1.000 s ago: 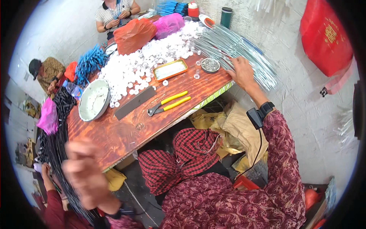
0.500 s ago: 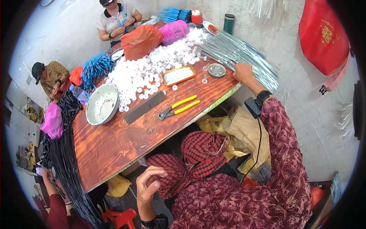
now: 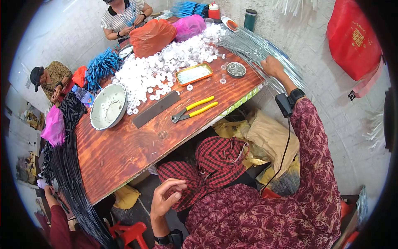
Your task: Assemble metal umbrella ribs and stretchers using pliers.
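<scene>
My right hand (image 3: 273, 67) is closed in a fist at the bundle of long, thin greyish-clear rods (image 3: 258, 46), at the table's far right corner. Its fingers seem wrapped round some of the rods, though the hand hides most of the grip. Above my lap, my left hand (image 3: 166, 198) is empty, its fingers bent and the thumb apart. Yellow-handled pincers (image 3: 195, 108) lie on the wooden table (image 3: 124, 153), beside a flat dark bar (image 3: 156, 109). Near the rods sits a small round dish of tiny metallic pieces (image 3: 236, 69).
Small white round parts (image 3: 153, 74) are heaped mid-table, by an orange-rimmed tray (image 3: 194, 74) and a white bowl (image 3: 108, 106). Black strands (image 3: 74, 170) hang over the left edge. Red (image 3: 152, 37) and pink (image 3: 188, 28) bags stand behind. Other people work at the far side and left.
My right hand has moved up and a little right, farther over the rods. The left hand has barely shifted. The whole view has tilted slightly.
</scene>
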### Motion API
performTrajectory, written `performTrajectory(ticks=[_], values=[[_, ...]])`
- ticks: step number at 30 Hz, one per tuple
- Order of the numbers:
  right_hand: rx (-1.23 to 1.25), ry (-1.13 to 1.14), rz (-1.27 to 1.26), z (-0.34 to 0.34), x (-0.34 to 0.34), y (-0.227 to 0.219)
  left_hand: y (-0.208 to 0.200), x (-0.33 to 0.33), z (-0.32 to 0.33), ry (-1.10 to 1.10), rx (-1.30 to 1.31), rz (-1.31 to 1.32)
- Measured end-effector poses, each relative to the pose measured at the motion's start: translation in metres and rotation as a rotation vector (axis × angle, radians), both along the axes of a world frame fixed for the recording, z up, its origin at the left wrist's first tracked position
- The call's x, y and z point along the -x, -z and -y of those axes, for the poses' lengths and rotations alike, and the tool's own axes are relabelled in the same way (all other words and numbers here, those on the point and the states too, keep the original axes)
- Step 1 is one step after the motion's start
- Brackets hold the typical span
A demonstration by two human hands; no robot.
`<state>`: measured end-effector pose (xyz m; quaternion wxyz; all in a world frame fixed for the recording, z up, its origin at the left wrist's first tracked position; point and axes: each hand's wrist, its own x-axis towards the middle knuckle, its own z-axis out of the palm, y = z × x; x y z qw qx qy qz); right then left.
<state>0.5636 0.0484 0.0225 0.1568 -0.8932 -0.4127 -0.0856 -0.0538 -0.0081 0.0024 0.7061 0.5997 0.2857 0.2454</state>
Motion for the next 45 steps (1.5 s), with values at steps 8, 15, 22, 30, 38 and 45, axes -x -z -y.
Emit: performTrajectory(ticks=[8,15,22,30,38,45], values=[[0.102,-0.189,-0.171,0.009,0.016,0.014,0.014,-0.010,-0.004,0.200,-0.062,-0.140],[0.220,-0.071,-0.304,0.008,0.019,-0.007,0.019,-0.020,0.007,0.241,-0.056,-0.188],[0.151,-0.099,0.060,0.008,0.013,-0.003,0.022,-0.011,0.008,0.247,-0.014,-0.258],[0.016,-0.076,-0.308,0.018,-0.013,0.016,0.027,-0.021,0.008,0.254,0.050,-0.301],[0.182,-0.027,-0.262,0.021,0.006,0.004,0.037,-0.011,0.011,0.259,0.101,-0.358],[0.234,-0.075,-0.101,0.014,0.023,0.003,0.044,-0.004,0.015,0.239,0.113,-0.372]])
